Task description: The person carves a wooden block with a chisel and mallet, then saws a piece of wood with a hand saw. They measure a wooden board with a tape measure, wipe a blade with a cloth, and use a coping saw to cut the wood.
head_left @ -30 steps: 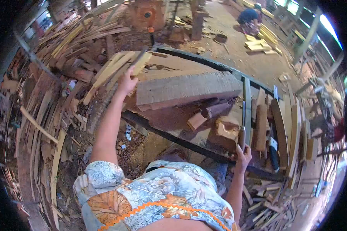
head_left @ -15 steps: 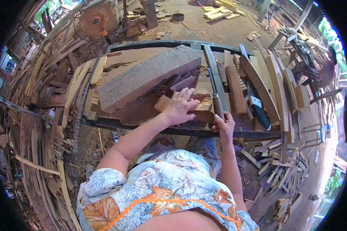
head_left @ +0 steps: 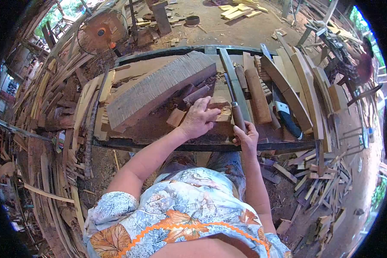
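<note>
My left hand [head_left: 198, 118] lies palm down over a pale piece of wood [head_left: 222, 113] on the bench, its fingers stretched and slightly apart. A small wood block [head_left: 175, 117] shows beside the wrist side of that hand. Near the front edge, my right hand [head_left: 246, 136] grips the brown wooden handle of a file [head_left: 237, 116], whose thin dark blade points away from me. Just right of the blade runs a long metal bar [head_left: 235, 81]. A big rough-sawn timber [head_left: 161, 88] lies slantwise beyond my left hand.
The bench [head_left: 159, 144] has a dark frame edge. To the right lie a round brown wood piece [head_left: 259, 96], a handsaw with a black handle [head_left: 290, 124] and long boards [head_left: 307, 86]. Offcuts [head_left: 318, 189] cover the ground at right. A fan [head_left: 101, 32] stands at back left.
The view has shifted a little, so the bench things sit further left. The file's blade now shows more clearly beside the metal bar. Both hands stay in nearly the same places.
</note>
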Motion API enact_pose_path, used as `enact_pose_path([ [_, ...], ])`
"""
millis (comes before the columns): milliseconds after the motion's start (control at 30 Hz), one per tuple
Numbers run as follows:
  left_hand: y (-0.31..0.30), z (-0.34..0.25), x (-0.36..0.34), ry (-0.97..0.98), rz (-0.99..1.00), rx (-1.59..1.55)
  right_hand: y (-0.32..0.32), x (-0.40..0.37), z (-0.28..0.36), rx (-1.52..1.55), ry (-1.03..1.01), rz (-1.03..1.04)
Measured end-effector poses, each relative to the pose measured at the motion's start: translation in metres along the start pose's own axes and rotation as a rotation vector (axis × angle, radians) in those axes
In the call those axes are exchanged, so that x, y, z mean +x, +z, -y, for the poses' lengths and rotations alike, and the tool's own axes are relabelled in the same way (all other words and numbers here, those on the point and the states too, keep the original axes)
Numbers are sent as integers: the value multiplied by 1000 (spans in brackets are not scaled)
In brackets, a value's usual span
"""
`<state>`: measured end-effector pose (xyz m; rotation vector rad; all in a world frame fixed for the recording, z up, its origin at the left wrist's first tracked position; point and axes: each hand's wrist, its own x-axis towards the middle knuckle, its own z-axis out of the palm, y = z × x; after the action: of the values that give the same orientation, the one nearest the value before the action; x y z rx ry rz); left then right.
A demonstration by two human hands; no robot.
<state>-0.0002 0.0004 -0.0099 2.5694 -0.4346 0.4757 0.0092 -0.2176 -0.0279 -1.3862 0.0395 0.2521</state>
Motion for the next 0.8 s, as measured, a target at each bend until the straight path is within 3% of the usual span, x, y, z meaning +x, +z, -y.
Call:
enact_pose_path([
  [300, 6, -1, 2, -4, -57, 1, 3, -6, 13, 13, 52, -5],
  [633, 7, 1, -5, -30, -103, -50, 4, -5, 5, -52, -46, -24],
  [700, 14, 7, -4, -44, -175, 36, 3, -7, 9, 20, 35, -7],
  [800, 1, 11, -4, -30, -62, -39, -14, -2, 14, -6, -33, -21],
])
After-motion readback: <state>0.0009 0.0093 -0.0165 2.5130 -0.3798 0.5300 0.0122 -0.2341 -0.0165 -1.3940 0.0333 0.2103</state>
